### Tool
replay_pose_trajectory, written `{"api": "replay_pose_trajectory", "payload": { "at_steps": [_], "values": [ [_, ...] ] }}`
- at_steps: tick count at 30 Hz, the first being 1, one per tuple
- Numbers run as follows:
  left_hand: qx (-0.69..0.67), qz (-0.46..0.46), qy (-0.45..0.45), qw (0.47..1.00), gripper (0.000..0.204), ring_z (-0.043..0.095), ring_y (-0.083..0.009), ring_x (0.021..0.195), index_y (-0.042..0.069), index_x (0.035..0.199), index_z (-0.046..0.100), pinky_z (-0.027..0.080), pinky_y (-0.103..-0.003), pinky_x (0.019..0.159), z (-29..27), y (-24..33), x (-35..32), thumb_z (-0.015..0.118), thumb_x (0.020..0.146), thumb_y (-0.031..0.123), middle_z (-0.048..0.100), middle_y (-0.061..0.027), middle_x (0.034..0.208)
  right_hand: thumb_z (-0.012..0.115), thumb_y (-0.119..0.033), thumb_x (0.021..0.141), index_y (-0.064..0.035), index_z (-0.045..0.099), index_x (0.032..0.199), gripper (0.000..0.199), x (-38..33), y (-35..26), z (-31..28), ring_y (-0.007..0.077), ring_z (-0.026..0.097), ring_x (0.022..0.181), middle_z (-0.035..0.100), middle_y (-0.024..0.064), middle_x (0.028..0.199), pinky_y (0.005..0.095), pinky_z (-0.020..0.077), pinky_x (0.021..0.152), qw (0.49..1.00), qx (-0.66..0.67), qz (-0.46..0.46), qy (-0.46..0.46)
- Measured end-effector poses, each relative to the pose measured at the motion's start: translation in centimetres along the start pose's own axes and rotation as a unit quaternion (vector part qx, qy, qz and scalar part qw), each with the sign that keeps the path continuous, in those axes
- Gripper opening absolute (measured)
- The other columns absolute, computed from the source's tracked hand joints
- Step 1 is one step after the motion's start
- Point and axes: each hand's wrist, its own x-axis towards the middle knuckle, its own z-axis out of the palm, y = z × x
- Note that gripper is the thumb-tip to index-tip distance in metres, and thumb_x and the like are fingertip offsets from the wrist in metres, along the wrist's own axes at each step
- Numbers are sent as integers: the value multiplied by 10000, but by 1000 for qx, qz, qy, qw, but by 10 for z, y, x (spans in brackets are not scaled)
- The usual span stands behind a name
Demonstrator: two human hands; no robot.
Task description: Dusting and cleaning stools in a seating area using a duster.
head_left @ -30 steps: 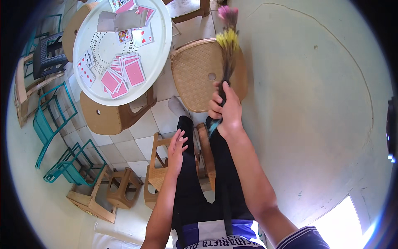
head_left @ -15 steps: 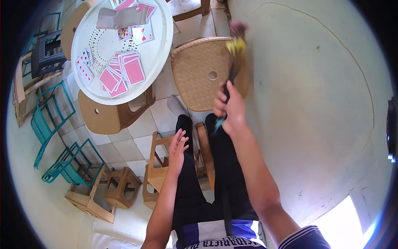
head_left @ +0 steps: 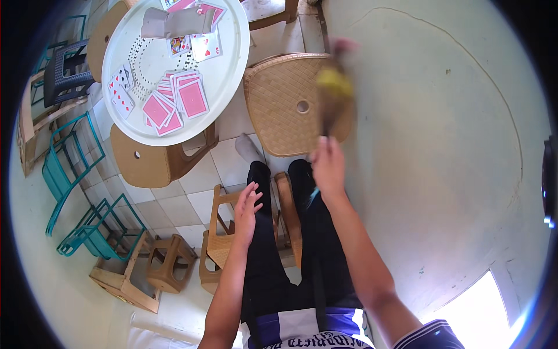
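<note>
My right hand [head_left: 329, 167] is closed around the handle of a feather duster [head_left: 334, 93] with yellow and pink feathers. The duster is blurred and lies over the seat of a tan woven plastic chair [head_left: 288, 110] in front of me. My left hand [head_left: 247, 210] rests flat with spread fingers on my left thigh, holding nothing. I stand in black trousers beside a pale wall [head_left: 442, 145] on my right.
A round white table [head_left: 151, 125] at upper left carries playing cards [head_left: 180, 102] and a grey card holder [head_left: 174, 23]. Tan chairs surround it. Teal metal chairs [head_left: 75, 192] and small wooden stools [head_left: 168, 262] stand at the left. A wooden chair [head_left: 224, 232] is by my left leg.
The duster has swung down and to the right across the tan chair seat, now blurred with motion. My right hand shifted slightly with it. My left hand stayed on my thigh.
</note>
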Motion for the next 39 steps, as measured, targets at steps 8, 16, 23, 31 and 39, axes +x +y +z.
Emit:
{"api": "replay_pose_trajectory", "payload": {
  "at_steps": [8, 16, 23, 31, 39],
  "values": [
    [-2, -1, 8, 1000, 455, 543, -237, 1261, 83, 1392, 512, 471, -355, 979, -4, 0, -2, 480, 1039, 367, 526, -93, 1420, 535, -265, 1021, -158, 484, 890, 177, -13, -46, 13, 25, 334, 484, 372, -63, 667, 191, 233, 418, 942, 250, 202, -94],
    [4, -11, 12, 1000, 431, 538, -253, 1275, 90, 1380, 523, 466, -373, 998, -13, -3, -8, 467, 1040, 350, 522, -91, 1421, 546, -285, 1021, -136, 561, 924, 179, -29, -21, 2, 24, 334, 468, 387, -73, 618, 210, 238, 403, 949, 176, 183, -188],
    [-8, 0, 8, 1000, 433, 546, -250, 1258, 90, 1377, 538, 466, -366, 998, -9, 1, -8, 473, 1042, 357, 534, -79, 1416, 519, -285, 1028, -150, 570, 1095, 159, -11, -23, -17, 29, 272, 460, 320, -80, 620, 209, 212, 413, 921, 304, 212, -123],
    [-10, 1, 6, 1000, 440, 540, -243, 1264, 87, 1377, 537, 466, -363, 998, -8, 1, -8, 465, 1044, 366, 540, -82, 1408, 489, -303, 1038, -155, 577, 1113, 188, -14, -24, 9, 32, 283, 453, 328, -86, 606, 215, 216, 401, 954, 164, 167, -185],
    [-23, 4, 19, 1000, 444, 537, -249, 1269, 80, 1382, 529, 466, -362, 1000, -12, 0, -11, 465, 1044, 361, 529, -92, 1418, 511, -301, 1024, -139, 565, 988, 175, 8, -29, -1, 38, 306, 456, 344, -68, 617, 228, 229, 396, 951, 276, 127, -49]
  ]
}}
